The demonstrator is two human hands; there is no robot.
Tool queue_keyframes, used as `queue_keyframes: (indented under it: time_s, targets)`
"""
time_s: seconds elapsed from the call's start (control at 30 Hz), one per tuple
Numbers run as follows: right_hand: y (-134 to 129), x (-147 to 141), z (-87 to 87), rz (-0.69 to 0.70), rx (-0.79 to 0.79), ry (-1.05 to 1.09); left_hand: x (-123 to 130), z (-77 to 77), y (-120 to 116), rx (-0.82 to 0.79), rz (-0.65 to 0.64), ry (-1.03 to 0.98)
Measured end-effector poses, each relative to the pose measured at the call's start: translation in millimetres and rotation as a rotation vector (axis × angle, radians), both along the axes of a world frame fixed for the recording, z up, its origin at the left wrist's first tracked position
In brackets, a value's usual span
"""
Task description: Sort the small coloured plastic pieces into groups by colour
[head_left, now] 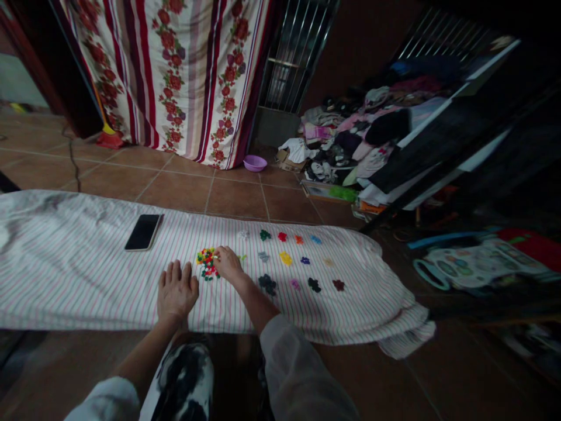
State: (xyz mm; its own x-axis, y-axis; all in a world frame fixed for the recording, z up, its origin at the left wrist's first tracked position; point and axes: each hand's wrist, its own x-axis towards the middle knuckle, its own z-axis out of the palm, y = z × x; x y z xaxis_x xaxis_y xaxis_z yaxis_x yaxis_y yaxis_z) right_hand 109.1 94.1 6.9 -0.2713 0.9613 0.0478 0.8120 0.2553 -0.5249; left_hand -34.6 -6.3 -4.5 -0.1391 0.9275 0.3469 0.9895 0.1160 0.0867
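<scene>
Striped cloth [109, 286]: sorted piles [286, 258] right of right fingers [223, 254] (bunched, grip unclear); unsorted pile [208, 269] leftward; left fingers [176, 272] flat, empty.

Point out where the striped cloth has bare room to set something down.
The widest bare stretch of striped cloth lies left of the phone; another runs from the brown pile to the cloth's right end. Crowded: the mixed pile by the right hand, and the sorted piles to its right.

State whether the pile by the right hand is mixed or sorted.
Mixed: red, green and yellow lie together in the pile by the right hand.
</scene>
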Motion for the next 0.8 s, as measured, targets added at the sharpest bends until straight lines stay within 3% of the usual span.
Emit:
queue_keyframes:
  time_s: [0.17,0.3,0.43,0.57,0.8]
  targets:
    - [1.7,6.4,-5.1,0.001,0.027,0.058,0.3,-0.2,0.3,-0.003,0.006,0.019]
    - [4.8,26.2,1.3,-0.060,0.104,0.077,0.8,0.5,-0.2,-0.003,0.004,0.011]
    - [8.6,54.6,8.3,-0.137,0.148,-0.015,1.1,2.0,-0.4,-0.026,0.010,-0.002]
    - [9.7,73.4,6.3,-0.190,0.096,-0.119,0.9,2.0,-0.3,-0.035,0.011,0.005]
    - [7.6,78.6,-5.1,-0.130,0.081,-0.134,0.4,0.6,-0.2,-0.019,0.014,0.020]
